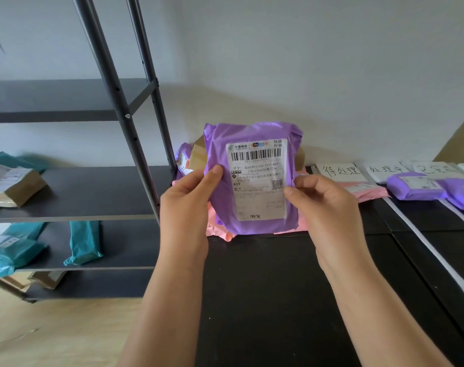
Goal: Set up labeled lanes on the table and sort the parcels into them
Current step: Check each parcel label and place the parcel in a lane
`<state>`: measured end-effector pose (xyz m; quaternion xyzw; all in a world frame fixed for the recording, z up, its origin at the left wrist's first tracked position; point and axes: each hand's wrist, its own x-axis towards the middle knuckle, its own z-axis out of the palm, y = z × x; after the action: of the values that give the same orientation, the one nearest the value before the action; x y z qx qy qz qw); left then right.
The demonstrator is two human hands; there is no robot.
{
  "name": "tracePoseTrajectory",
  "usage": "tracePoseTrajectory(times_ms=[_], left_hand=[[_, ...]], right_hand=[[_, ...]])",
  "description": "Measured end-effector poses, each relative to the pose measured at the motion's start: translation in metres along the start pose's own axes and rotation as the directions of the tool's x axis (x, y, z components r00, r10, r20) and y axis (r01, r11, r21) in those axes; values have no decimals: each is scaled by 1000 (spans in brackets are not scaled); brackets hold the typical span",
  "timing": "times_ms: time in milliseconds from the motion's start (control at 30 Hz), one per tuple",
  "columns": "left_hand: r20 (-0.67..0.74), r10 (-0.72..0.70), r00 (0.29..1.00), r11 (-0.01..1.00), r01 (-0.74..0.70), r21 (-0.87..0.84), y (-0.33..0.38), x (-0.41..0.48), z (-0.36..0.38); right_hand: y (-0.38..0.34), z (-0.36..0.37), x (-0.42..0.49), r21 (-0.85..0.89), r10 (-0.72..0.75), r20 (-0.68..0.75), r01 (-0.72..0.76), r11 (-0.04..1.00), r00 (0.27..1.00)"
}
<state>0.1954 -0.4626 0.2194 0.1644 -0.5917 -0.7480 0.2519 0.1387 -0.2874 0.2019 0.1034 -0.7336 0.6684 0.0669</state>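
The left hand (184, 205) and right hand (328, 207) pinch a purple mailer parcel (252, 178) by its 2 side edges, label facing up, above the black table (265, 287), the handwritten lane labels (340, 172) lying right of the grip.

A: What's worn on the arms?

B: Nothing shows. Both forearms are bare from the frame's lower edge up to the wrists, with no sleeve or cuff in sight.

A: Rings, a watch, gloves?

B: The left hand (184, 205) and right hand (328, 207) are ungloved. Short, plain, unpainted nails show on both thumbs, above each palm.
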Motion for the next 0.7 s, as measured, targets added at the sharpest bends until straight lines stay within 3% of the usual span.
tracePoseTrajectory(times_ms=[267,433,700], left_hand=[[44,-8,999,1000,7,26,19,-9,-1],[85,-83,993,997,83,6,26,-16,0],[89,-118,989,991,123,-56,32,-15,-2]], right_hand=[[-21,0,-2,138,-48,43,42,990,998],[-32,-2,-3,32,-128,13,128,991,992],[-43,-3,-9,91,-113,-45,117,989,993]])
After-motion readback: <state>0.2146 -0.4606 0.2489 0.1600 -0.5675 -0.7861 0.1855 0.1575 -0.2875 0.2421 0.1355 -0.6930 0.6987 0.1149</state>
